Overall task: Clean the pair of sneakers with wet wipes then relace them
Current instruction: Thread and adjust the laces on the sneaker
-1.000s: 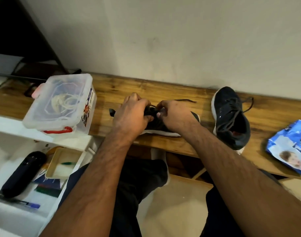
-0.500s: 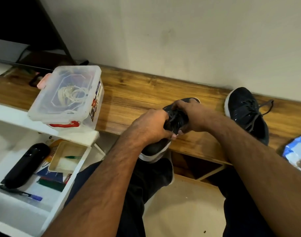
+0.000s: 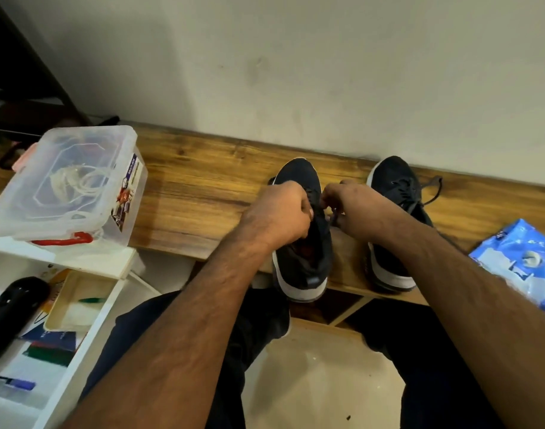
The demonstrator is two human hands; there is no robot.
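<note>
Head view: near sneaker [image 3: 305, 243], black with white sole, lies on the wooden bench [image 3: 197, 193], heel over the front edge, long axis running from the person toward the wall. Lace [image 3: 333, 216] sits between the two sets of fingers, over the tongue. Left hand [image 3: 280, 212]: fingers curled on the lace area at the shoe's left flank. Right hand [image 3: 354, 209]: fingers pinched on the lace, equally near. Second sneaker [image 3: 394, 187]: just beyond the right hand, parallel, lace trailing. Wet wipes pack [image 3: 518, 261]: farther right. Clear plastic box [image 3: 70, 187]: well left. Plain wall behind.
</note>
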